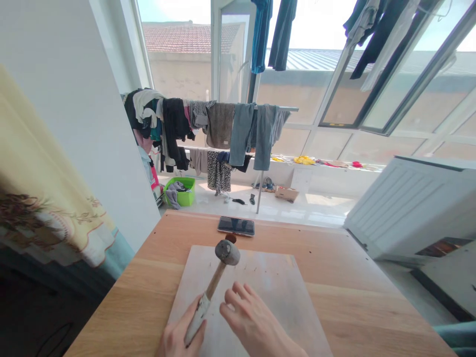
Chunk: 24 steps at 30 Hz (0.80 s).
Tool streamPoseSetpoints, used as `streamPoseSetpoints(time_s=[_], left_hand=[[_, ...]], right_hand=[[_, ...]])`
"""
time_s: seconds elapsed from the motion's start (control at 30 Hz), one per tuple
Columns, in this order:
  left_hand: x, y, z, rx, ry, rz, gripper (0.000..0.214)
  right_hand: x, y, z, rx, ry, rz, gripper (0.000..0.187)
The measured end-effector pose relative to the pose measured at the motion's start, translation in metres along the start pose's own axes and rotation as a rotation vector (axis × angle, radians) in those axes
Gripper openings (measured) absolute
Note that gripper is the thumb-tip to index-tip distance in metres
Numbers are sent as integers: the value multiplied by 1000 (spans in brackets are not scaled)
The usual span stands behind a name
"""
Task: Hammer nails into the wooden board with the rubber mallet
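My left hand (pixel 178 334) is closed round the taped end of a wooden-handled hammer (pixel 219 267). The grey hammer head (pixel 227 252) rests or hovers near the far edge of a pale board (pixel 275 282). A small brown round thing (pixel 231 238) lies just beyond the head, too small to name. My right hand (pixel 253 322) lies over the board beside the handle, fingers stretched out and apart, holding nothing.
The board lies on a wooden table (pixel 334 267). A phone (pixel 236 225) lies flat near the table's far edge. Beyond stand a clothes rack (pixel 238 129) hung with laundry, a green basket (pixel 181 191), and a white radiator cover (pixel 409 208) at right.
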<state>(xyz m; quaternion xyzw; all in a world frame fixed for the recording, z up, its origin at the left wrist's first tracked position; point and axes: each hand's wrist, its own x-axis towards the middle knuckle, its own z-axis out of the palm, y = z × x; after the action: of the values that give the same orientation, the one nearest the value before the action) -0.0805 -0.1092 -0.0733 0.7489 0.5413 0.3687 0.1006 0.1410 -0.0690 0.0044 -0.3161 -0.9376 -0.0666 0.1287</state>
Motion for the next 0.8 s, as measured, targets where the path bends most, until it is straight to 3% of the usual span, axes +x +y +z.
streamPoseSetpoints(time_s=[0.17,0.3,0.4,0.47,0.5,0.57,0.67,0.8], left_hand=[[-4,-6,3,34,11,-40,44],[-6,-8,5,49,-7,-44,43],[-6,-5,5,34,-30,-72,42],[-6,-3,4,27,-17,-102,42],[-6,-2,4,22,-10,-108,42],[-7,-3,4,11,-4,-97,43],[-6,-6,3,3,-16,-62,44],[-4,-7,2,0,-36,-82,44]], right_hand=[[6,0,2,-107,-62,-151,17],[7,10,3,0,-85,-171,14],[-6,35,5,310,31,45,15],[-22,57,11,529,211,354,24],[-31,68,15,587,340,527,20],[-48,88,27,588,455,711,12],[-64,105,43,619,486,808,14],[-67,105,48,654,434,837,14]])
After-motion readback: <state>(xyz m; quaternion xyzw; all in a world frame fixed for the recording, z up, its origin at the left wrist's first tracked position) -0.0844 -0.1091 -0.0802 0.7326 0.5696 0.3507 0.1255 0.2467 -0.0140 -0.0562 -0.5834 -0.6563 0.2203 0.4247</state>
